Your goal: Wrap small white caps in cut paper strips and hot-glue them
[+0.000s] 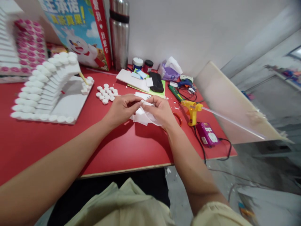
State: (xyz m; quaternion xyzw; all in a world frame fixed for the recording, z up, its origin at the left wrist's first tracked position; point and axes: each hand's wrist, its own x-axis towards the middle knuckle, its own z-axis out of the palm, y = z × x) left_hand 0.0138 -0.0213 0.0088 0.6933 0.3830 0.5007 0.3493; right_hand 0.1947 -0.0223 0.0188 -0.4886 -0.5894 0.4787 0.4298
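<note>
Over the middle of the red table, my left hand [124, 108] and my right hand [158, 108] meet with thumbs and fingers pinching a thin white tissue [142, 117]. The tissue's loose edges hang below both hands. Whether something is wrapped inside it is hidden by the fingers. Left of my left hand lies a cluster of small white puffy pieces [107, 93]. Orange scissor handles [177, 119] show partly behind my right hand. Farther left stands a white stepped foam model [54, 91], edged with rows of similar white puffs.
A yellow glue gun [192, 110] with a long clear stick sits at right, by a purple power socket [208, 135] and cables. Behind are a foam sheet [133, 80], a black case [156, 82], a tissue pack [170, 70], jars and a steel flask [119, 37]. The table edge [127, 171] runs nearest me.
</note>
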